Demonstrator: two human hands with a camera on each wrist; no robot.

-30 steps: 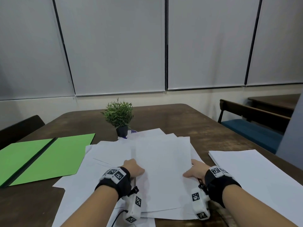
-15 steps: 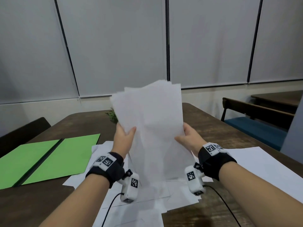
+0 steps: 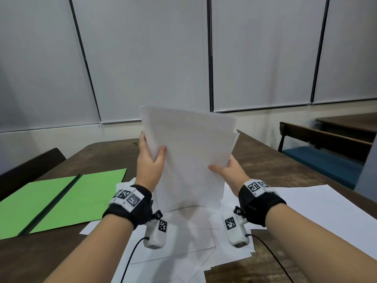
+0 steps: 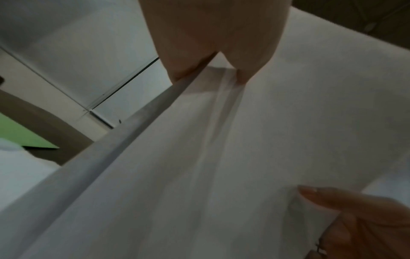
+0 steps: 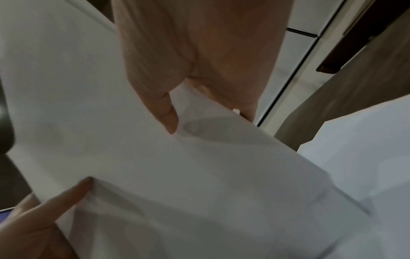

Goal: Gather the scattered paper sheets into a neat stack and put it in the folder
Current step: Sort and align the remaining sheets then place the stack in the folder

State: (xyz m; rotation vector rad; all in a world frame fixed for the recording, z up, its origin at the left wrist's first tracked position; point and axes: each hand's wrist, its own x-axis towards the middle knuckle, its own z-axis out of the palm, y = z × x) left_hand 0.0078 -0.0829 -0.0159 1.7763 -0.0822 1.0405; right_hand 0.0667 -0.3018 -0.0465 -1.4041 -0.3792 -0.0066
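Note:
A bundle of white paper sheets [image 3: 189, 158] stands upright on its lower edge over the table, its top edges uneven. My left hand [image 3: 150, 160] grips the bundle's left edge, thumb in front. My right hand [image 3: 226, 170] grips the right edge the same way. The left wrist view shows the sheets [image 4: 244, 157] edge-on below my left hand [image 4: 213, 57]. In the right wrist view my right hand [image 5: 199, 98] pinches the sheets [image 5: 177, 175]. More loose sheets [image 3: 183, 242] lie scattered flat beneath. The open green folder [image 3: 61, 201] lies at the left.
One more white sheet [image 3: 330, 217] lies on the wooden table [image 3: 265, 166] at the right. A dark chair [image 3: 30, 168] stands at the far left, a bench with a blue seat [image 3: 326, 160] at the right. A plant is mostly hidden behind the bundle.
Both hands took hold of a bundle from the flat pile and lifted it upright; since half a second ago it has come down, its lower edge near the sheets below.

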